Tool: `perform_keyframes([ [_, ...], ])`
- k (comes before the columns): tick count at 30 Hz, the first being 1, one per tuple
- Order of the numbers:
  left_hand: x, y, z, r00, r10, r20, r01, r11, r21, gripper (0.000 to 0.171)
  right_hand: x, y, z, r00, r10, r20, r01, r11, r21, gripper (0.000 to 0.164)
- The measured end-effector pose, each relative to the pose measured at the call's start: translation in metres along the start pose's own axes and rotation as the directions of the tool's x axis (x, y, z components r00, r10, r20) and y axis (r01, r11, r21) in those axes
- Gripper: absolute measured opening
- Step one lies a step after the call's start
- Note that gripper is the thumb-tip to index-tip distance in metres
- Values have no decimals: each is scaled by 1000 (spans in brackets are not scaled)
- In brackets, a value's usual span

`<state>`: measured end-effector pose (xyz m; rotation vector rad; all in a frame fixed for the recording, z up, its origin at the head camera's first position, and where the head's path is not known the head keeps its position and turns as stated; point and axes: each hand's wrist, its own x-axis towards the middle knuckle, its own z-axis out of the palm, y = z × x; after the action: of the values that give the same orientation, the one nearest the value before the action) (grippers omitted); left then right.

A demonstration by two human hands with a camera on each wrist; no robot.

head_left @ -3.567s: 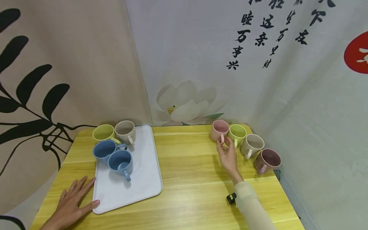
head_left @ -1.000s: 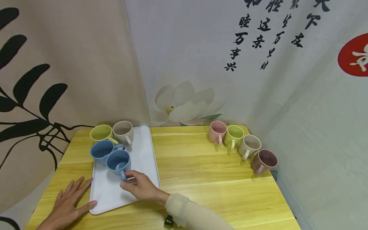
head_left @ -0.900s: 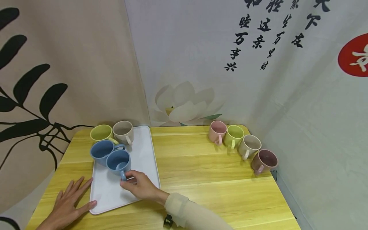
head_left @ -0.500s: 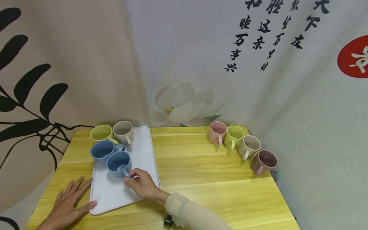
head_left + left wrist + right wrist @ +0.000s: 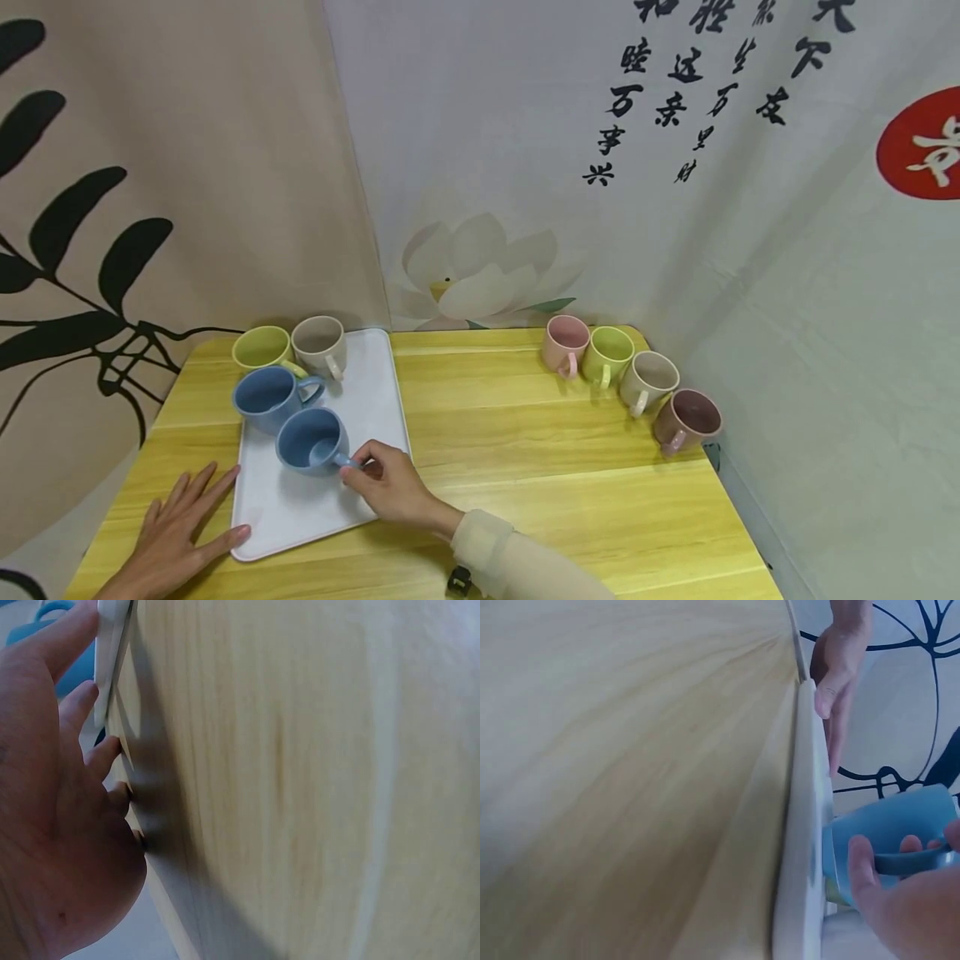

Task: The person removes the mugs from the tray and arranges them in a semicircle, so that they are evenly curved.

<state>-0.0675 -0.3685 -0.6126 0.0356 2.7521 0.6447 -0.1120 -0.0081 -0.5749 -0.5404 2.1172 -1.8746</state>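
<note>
My right hand (image 5: 397, 487) pinches the handle of the nearer blue mug (image 5: 311, 442), which is upright over the white tray (image 5: 300, 521). In the right wrist view the thumb and fingers close round that blue mug's (image 5: 896, 817) handle. Whether its base touches the tray cannot be told. Just behind it is a second blue mug (image 5: 266, 398), its handle pointing right. My left hand (image 5: 176, 529) lies with fingers spread at the tray's left edge, thumb and index fingertip touching the rim; the left wrist view shows this hand (image 5: 67, 795) from the palm side.
A yellow-green mug (image 5: 261, 347) and a greyish-beige mug (image 5: 321, 346) stand at the tray's far end. Along the wooden table's (image 5: 525, 467) right side is a row: pink mug (image 5: 564, 343), lime mug (image 5: 606, 357), cream mug (image 5: 647, 383) and mauve mug (image 5: 686, 423). A printed curtain hangs behind.
The right hand went from the pink mug to the nearer blue mug's handle. That mug has since turned, its handle swinging right, and shifted slightly nearer, apart from the other blue one. Left hand stays.
</note>
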Motion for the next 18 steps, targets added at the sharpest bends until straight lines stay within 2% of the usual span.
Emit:
perform_keyframes([
  [8, 1, -2, 0, 1000, 4, -3, -4, 1000, 2, 108, -10, -12, -26, 1000, -12, 26, 11, 1000, 26, 21],
  [18, 1, -2, 0, 1000, 8, -2, -8, 1000, 1, 108, -18, -21, -69, 998, -47, -32, 47, 999, -1, 24],
])
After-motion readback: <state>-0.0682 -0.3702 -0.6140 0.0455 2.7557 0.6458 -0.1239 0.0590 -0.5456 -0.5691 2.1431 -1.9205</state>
